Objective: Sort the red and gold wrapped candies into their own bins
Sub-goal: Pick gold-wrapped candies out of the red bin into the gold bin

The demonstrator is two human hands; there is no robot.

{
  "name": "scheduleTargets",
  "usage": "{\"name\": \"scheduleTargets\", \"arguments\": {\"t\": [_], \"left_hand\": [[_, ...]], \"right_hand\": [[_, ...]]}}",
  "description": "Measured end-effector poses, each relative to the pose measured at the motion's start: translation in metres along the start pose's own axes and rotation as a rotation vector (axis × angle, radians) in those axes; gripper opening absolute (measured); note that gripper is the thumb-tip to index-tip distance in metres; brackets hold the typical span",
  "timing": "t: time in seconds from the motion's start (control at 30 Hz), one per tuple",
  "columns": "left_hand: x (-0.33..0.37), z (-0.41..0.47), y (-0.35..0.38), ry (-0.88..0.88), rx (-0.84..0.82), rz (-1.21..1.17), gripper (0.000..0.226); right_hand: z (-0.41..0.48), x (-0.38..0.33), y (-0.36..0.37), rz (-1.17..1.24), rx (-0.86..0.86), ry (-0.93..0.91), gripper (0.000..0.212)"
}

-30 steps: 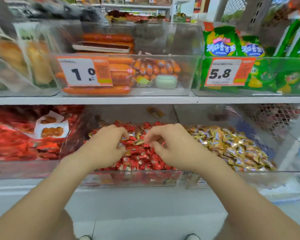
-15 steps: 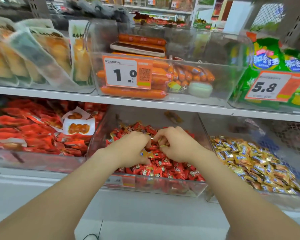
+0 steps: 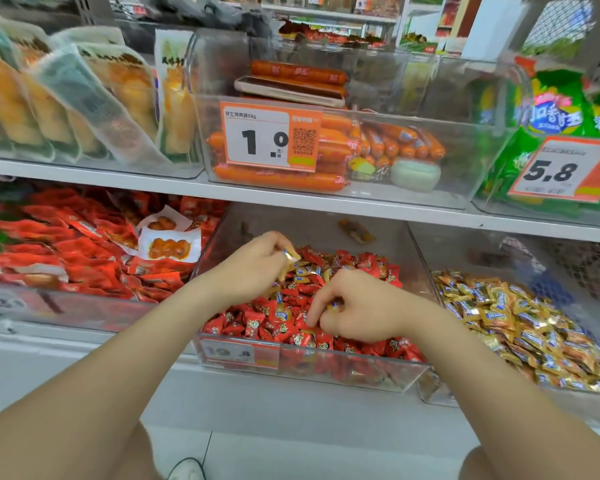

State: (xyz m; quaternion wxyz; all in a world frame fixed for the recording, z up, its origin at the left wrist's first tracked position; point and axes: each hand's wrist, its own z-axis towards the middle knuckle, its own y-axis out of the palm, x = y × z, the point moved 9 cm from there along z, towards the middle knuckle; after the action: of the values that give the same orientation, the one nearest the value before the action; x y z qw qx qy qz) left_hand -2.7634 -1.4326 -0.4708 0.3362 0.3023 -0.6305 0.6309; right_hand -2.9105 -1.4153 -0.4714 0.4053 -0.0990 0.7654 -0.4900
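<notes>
A clear bin [image 3: 326, 372] on the lower shelf holds red wrapped candies [image 3: 257, 323] with a few gold wrapped candies [image 3: 303, 271] mixed in near its middle. To its right a second clear bin [image 3: 430, 393] is filled with gold wrapped candies [image 3: 520, 323]. My left hand [image 3: 257, 265] hovers over the red bin and pinches a gold candy [image 3: 290, 254] between thumb and fingers. My right hand [image 3: 357, 306] is low in the red bin, fingers curled round a gold candy [image 3: 333, 304] that barely shows.
Red snack packets [image 3: 66, 251] fill the bin to the left. The shelf above [image 3: 291, 199] carries a clear bin of orange sausages [image 3: 329, 150] with a 1.0 price tag, green bags [image 3: 548, 116] with a 5.8 tag, and pale pouches [image 3: 66, 98].
My hands have moved apart: the left has lifted up and back with a gold candy, the right has dropped toward the front of the red bin. The camera has shifted left.
</notes>
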Motion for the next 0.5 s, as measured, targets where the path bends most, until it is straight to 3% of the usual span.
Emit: {"name": "scheduleTargets", "arguments": {"t": [0.07,0.17,0.23,0.33,0.43,0.5], "left_hand": [[-0.005,-0.001,-0.007,-0.062,0.037,-0.061,0.021],[-0.01,-0.002,-0.009,-0.104,0.032,-0.119,0.028],[-0.011,-0.003,-0.008,-0.093,0.026,-0.139,0.039],[-0.015,-0.006,-0.01,-0.089,0.045,-0.124,0.045],[-0.014,-0.008,-0.016,-0.071,0.076,-0.136,0.019],[-0.013,-0.009,-0.021,-0.071,0.103,-0.11,0.018]], "right_hand": [[0.004,-0.001,0.011,-0.128,-0.045,-0.028,0.006],[0.016,0.001,0.016,-0.313,-0.007,-0.043,0.028],[0.02,-0.005,0.017,-0.384,0.013,-0.054,0.031],[0.022,-0.007,0.018,-0.348,0.014,-0.054,0.014],[0.016,0.0,0.002,-0.236,0.101,-0.021,0.03],[0.011,0.006,-0.01,-0.133,0.156,-0.004,0.027]]}}
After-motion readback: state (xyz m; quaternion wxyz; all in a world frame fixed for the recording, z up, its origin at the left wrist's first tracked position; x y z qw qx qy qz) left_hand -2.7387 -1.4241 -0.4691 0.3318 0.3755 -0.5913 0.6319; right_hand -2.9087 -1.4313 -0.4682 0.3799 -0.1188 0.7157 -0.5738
